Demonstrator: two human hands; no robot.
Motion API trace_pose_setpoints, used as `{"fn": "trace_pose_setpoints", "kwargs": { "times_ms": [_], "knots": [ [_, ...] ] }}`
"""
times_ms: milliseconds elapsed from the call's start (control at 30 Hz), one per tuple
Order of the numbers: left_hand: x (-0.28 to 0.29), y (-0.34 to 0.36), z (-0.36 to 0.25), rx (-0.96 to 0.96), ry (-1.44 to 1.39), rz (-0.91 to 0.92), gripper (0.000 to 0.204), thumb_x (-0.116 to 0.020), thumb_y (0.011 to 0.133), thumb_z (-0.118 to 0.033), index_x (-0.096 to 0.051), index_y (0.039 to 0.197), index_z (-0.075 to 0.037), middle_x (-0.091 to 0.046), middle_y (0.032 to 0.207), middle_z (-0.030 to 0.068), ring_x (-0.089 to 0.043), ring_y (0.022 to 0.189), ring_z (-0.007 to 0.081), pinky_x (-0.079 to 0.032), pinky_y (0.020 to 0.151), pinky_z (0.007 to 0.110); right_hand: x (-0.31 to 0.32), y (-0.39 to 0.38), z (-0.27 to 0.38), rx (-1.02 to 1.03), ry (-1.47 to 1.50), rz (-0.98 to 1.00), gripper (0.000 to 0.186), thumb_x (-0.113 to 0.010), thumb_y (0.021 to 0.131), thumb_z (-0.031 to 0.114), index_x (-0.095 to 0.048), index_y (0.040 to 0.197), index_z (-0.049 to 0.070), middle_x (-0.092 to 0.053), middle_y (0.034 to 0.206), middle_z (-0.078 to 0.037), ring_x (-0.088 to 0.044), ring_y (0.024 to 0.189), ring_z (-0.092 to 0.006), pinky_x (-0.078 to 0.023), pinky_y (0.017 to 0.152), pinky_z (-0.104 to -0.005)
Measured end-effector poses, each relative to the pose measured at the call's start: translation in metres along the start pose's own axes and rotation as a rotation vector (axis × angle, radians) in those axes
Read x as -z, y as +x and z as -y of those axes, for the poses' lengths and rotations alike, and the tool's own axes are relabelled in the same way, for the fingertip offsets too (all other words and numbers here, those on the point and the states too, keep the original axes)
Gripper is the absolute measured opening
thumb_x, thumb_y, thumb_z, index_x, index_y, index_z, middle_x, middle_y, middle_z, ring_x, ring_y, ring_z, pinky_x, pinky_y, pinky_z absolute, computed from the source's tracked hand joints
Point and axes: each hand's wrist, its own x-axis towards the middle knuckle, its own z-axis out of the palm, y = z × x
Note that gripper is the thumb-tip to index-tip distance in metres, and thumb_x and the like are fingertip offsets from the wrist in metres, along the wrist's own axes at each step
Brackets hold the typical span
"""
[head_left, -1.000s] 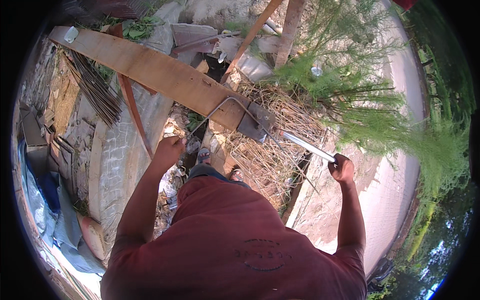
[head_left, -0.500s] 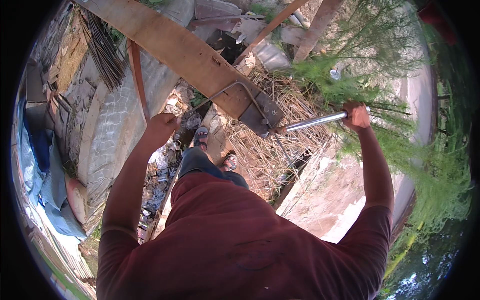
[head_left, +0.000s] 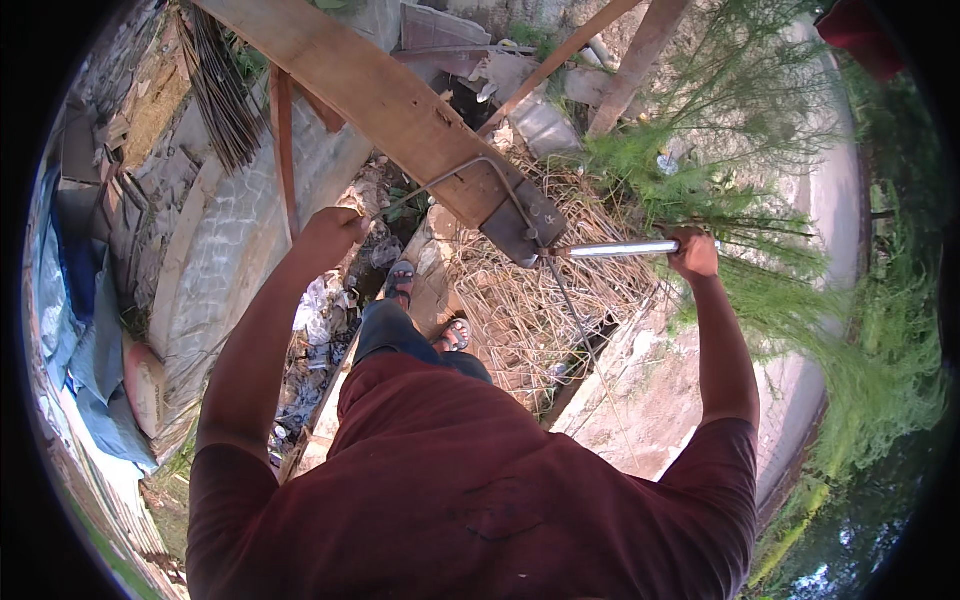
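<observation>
Head view: left of the plank (head_left: pixel 345 75), the outstretched left hand (head_left: pixel 333 238) pinches the rod (head_left: pixel 511 195); right of it, the right hand (head_left: pixel 694 253) wraps the pipe (head_left: pixel 620 248) near a bush (head_left: pixel 880 370).

Wooden plank (head_left: pixel 370 90), dark plate (head_left: pixel 508 232) at one end, bent rod (head_left: pixel 482 158) across

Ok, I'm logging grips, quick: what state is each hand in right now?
Left hand: closed, seemingly on the end of the bent rod.
Right hand: closed around the silver bar.
</observation>
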Motion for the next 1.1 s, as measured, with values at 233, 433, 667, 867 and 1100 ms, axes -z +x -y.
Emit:
{"fn": "trace_pose_setpoints", "kwargs": {
  "times_ms": [233, 433, 667, 867, 1100],
  "knots": [
    [-0.003, 0.005, 0.01, -0.025, -0.039, -0.078, 0.033, -0.058, 0.085, -0.03, -0.064, 0.079, 0.001, -0.059, 0.065, 0.0123, -0.055, 0.061, 0.02, -0.044, 0.061, 0.035, 0.005, 0.017, 0.0, 0.036, -0.031, -0.012, 0.017, -0.063, 0.064, 0.021, -0.065, 0.08, 0.015, -0.064, 0.076, -0.01, -0.062, 0.075, -0.0325, -0.046, 0.072, -0.0435],
    [-0.003, 0.005, 0.003, -0.113, 0.012, -0.087, 0.034, -0.058, 0.083, -0.03, -0.064, 0.074, 0.002, -0.057, 0.062, 0.0125, -0.056, 0.062, 0.0216, -0.043, 0.063, 0.036, -0.004, 0.018, -0.016, 0.047, -0.081, 0.066, 0.016, -0.063, 0.065, 0.022, -0.061, 0.079, 0.013, -0.065, 0.075, -0.011, -0.062, 0.077, -0.031, -0.046, 0.076, -0.0423],
    [-0.008, -0.003, -0.006, 0.045, -0.02, -0.094, 0.033, -0.059, 0.084, -0.029, -0.065, 0.08, 0.002, -0.061, 0.069, 0.0141, -0.059, 0.069, 0.0271, -0.045, 0.069, 0.038, 0.011, -0.002, 0.015, -0.077, -0.06, -0.028, 0.017, -0.062, 0.07, 0.022, -0.064, 0.083, 0.013, -0.066, 0.078, -0.012, -0.063, 0.08, -0.0311, -0.046, 0.081, -0.0418],
    [-0.039, -0.045, -0.024, -0.299, 0.308, -0.697, 0.033, -0.061, 0.084, -0.029, -0.058, 0.104, -0.003, -0.06, 0.103, 0.0178, -0.056, 0.099, 0.0359, -0.045, 0.081, 0.043, -0.007, -0.015, 0.024, -0.177, -0.194, -0.162, 0.017, -0.06, 0.074, 0.026, -0.066, 0.085, 0.015, -0.067, 0.079, -0.012, -0.064, 0.078, -0.0336, -0.047, 0.075, -0.0451],
    [-0.199, -0.169, -0.069, -0.243, -0.072, 0.163, 0.05, -0.05, 0.09, -0.047, -0.054, 0.115, -0.003, -0.062, 0.104, 0.0204, -0.062, 0.096, 0.03, -0.047, 0.082, 0.037, 0.009, -0.073, 0.087, -0.432, -0.105, -0.088, 0.018, -0.058, 0.076, 0.028, -0.067, 0.087, 0.016, -0.067, 0.085, -0.012, -0.064, 0.084, -0.0317, -0.047, 0.074, -0.0456]
  ]
}}
